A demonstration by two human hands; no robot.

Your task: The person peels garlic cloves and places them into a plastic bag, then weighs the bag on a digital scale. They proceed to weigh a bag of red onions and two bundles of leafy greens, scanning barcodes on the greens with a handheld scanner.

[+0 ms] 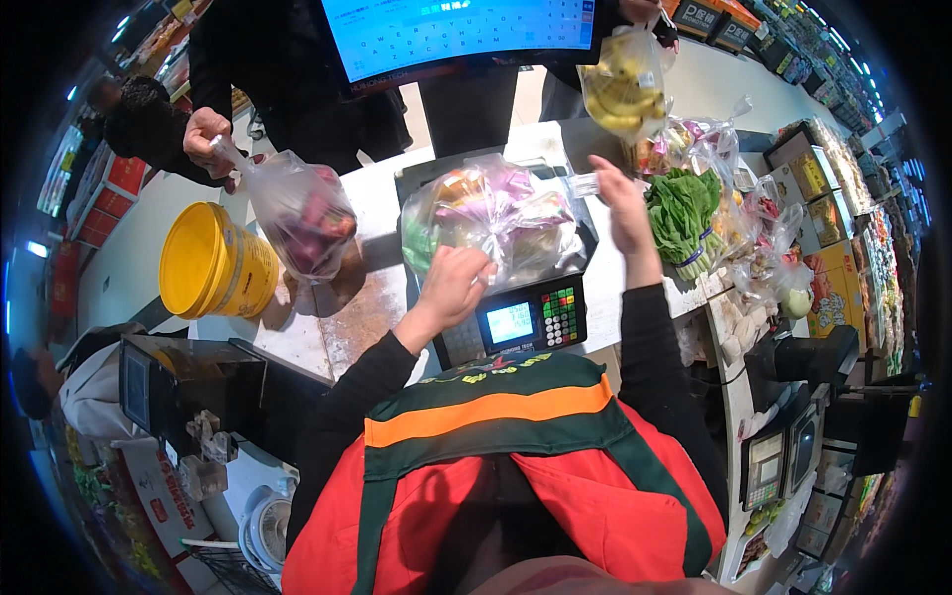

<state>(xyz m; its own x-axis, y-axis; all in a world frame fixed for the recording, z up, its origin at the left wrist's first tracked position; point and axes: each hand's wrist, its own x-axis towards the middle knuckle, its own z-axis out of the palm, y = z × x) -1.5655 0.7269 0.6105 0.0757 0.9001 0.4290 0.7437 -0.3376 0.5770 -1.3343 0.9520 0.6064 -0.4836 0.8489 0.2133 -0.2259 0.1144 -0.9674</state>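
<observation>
On the digital weighing scale (532,320), whose display is lit, rests a clear plastic bag of packaged goods (498,208). My left hand (450,290) is at the near side of this bag, fingers closed on its gathered plastic. My right hand (621,201) is raised to the right of the scale; a small white label (584,184) is at its fingertips. Left of the scale, a person's hand (208,141) grips the neck of a clear bag of dark red fruit (309,223). Another person's hand is near a bag of bananas (625,89) at the upper right.
A yellow bucket (242,268) stands at the counter's left. Leafy greens (684,216) tied with a band lie to the right, beside several bagged vegetables (766,245). A lit monitor (461,37) rises beyond the scale. A second scale (766,468) is at the lower right.
</observation>
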